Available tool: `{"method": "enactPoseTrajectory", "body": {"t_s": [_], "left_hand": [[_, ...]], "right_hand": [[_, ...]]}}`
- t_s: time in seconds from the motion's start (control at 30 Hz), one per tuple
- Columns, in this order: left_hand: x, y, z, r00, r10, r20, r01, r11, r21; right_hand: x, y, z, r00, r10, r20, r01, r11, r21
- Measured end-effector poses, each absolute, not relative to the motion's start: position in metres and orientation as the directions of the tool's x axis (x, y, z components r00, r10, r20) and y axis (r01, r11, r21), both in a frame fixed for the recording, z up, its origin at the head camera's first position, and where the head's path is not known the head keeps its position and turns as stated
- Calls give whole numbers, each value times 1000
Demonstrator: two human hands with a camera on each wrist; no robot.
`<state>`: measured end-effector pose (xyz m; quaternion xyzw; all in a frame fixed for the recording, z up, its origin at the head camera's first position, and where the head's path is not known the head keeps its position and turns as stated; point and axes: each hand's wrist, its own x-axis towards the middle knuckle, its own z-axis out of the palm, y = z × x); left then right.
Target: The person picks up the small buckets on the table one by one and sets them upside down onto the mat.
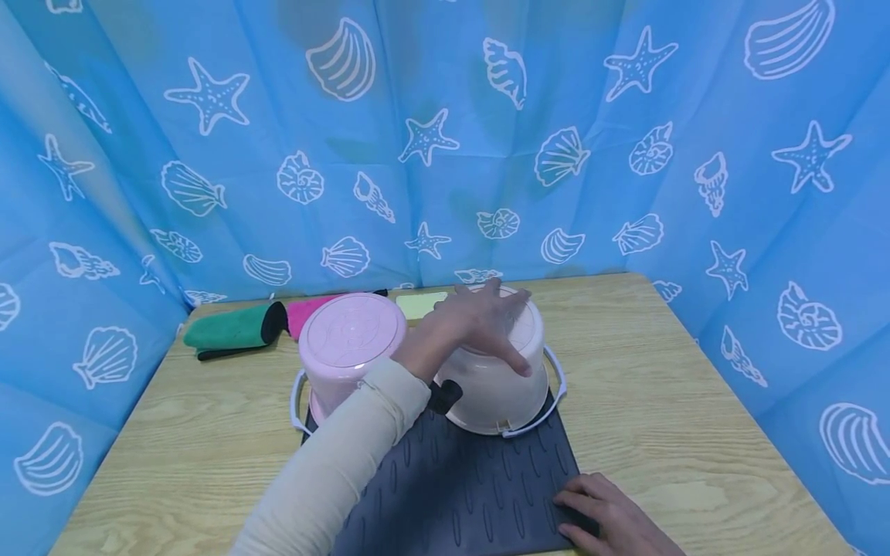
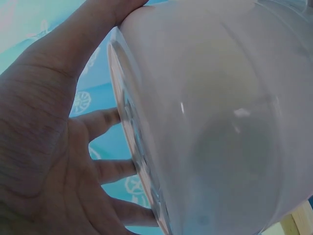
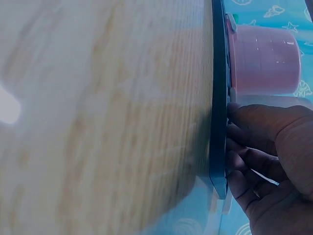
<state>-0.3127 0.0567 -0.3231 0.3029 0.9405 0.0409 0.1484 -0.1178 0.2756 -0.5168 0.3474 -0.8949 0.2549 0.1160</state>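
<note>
Two buckets stand upside down, side by side, on a black ribbed mat (image 1: 480,486). My left hand (image 1: 483,320) lies over the upturned base of the whitish translucent bucket (image 1: 494,401), fingers spread. In the left wrist view, straight fingertips meet the base rim, and the thumb lies along the bucket's side. To its left is the pink bucket (image 1: 351,332), partly behind my left sleeve. My right hand (image 1: 605,513) is at the mat's near right corner; in the right wrist view its bent fingertips (image 3: 235,159) touch the mat by its edge.
A rolled green cloth (image 1: 232,328) and a pink cloth (image 1: 313,309) lie at the back left of the wooden table (image 1: 695,432). A pale yellow-green item (image 1: 420,304) lies behind the buckets. White bucket handles (image 1: 560,371) stick out sideways. A blue seashell curtain (image 1: 445,193) surrounds the table.
</note>
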Motion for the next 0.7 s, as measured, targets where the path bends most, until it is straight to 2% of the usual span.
{"method": "enactPoseTrajectory", "body": {"t_s": [0.3,0.5,0.6,0.7], "left_hand": [[-309,64,-320,-802,520,-293,494,854,165],[-309,60,-321,-791,543,-281,514,840,175],[-308,55,-323,-783,566,-258,547,824,146],[-304,48,-323,-776,606,-173,596,795,112]], "right_hand": [[-122,275,-518,-687,-595,417,-726,584,-363],[-121,275,-517,-686,-590,425,-726,586,-358],[-121,276,-515,-681,-601,418,-731,584,-353],[-120,277,-510,-710,-598,372,-704,609,-366]]}}
